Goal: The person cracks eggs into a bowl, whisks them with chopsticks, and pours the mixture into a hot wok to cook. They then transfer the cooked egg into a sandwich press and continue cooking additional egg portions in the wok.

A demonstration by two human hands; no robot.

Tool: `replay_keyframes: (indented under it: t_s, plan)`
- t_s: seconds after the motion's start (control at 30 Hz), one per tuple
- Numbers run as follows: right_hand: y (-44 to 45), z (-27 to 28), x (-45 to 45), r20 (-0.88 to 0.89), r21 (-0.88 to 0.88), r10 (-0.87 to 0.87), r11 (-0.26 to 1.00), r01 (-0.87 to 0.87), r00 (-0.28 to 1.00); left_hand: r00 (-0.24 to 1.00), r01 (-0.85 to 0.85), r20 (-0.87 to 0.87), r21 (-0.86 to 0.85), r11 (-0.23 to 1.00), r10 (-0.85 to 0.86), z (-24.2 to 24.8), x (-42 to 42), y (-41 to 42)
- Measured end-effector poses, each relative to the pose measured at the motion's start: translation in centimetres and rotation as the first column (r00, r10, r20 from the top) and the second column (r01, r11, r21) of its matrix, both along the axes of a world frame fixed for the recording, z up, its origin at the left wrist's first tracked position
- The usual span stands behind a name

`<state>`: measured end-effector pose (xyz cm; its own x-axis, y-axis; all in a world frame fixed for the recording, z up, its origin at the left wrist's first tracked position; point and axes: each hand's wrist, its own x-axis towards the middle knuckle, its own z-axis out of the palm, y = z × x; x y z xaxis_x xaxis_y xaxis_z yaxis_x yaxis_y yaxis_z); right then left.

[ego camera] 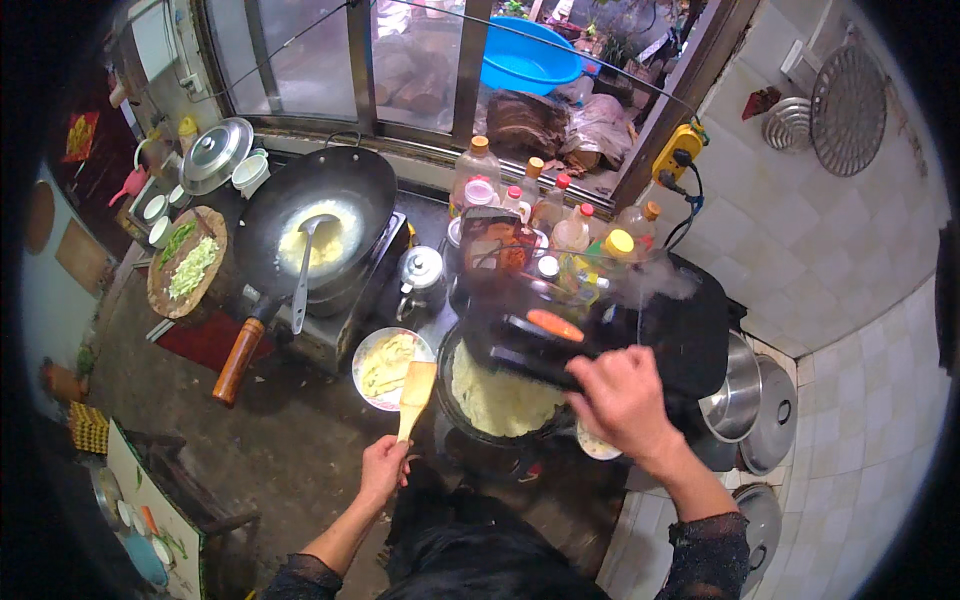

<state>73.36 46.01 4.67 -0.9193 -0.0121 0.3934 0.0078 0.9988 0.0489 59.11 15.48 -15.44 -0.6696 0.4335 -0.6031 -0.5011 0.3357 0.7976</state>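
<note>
My left hand (384, 466) grips the handle of a wooden spatula (417, 390), its blade over the right edge of a patterned plate (358, 366) that holds a folded flatbread (386, 363). At the right, my right hand (624, 401) is closed at the near side of a dark lid (525, 319), which is tilted and blurred above a round black pan (448, 397). The lid hides the pan's far part. A pale, flat pancake (502, 401) lies in the pan. What exactly my right fingers grip is hard to see. Steam rises behind the lid.
A wok (259, 217) with food and a metal ladle (301, 289) sits left, its wooden handle (238, 360) jutting towards me. A metal pot (421, 270), bottles (474, 169) and jars stand behind. A chopping board (161, 281) bears chopped vegetables. Basins and lids stand right.
</note>
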Motion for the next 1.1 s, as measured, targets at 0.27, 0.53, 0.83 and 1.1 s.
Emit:
replay_keyframes:
  t_s: [0.27,0.53,0.83,1.1]
  plan:
    - [-7.1,-10.7,3.7,0.071,-0.098,0.122,0.989,-0.115,0.99,0.972,-0.235,-0.009,0.039,0.971,0.236,-3.3,1.2,-2.9]
    - [-10.0,-19.9,3.6,0.154,-0.124,0.179,0.979,-0.161,0.972,0.971,-0.211,-0.105,0.043,0.977,0.214,-2.7,1.9,-3.3]
    - [-10.5,-24.5,4.3,0.358,-0.176,0.103,0.984,-0.041,0.928,0.934,0.088,-0.345,-0.031,0.996,-0.094,0.4,3.8,-1.3]
    - [-10.9,-27.5,6.2,0.221,-0.891,-0.029,0.4,0.214,0.975,0.325,0.648,-0.697,-0.328,0.687,-0.639,4.0,6.9,11.1]
